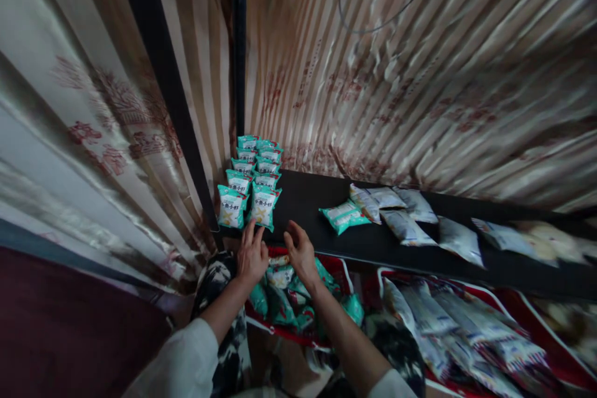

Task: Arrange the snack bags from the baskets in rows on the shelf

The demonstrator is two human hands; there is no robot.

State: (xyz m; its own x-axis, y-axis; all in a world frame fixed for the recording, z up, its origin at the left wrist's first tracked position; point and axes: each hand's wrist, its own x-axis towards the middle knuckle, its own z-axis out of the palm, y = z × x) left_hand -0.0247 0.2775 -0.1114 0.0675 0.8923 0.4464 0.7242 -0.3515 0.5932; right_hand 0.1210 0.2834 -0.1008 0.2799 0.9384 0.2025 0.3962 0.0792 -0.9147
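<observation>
Teal and white snack bags stand in two rows at the left end of the black shelf (298, 202). My left hand (252, 255) has its fingers stretched toward the front bag of the right row (263, 204), its fingertips at that bag's lower edge. Beside it, the front bag of the left row (231, 206) leans upright. My right hand (301, 255) is held just right of that spot, fingers apart and holding nothing. Below both hands sits a red basket (346, 277) with more teal snack bags (280, 308) heaped in it.
One teal bag (345, 216) lies flat farther right on the shelf. Several white and blue bags (405, 227) lie beyond it. A second red basket (497, 301) holds white bags (457, 323). A black post (240, 43) and patterned curtains (373, 74) bound the shelf.
</observation>
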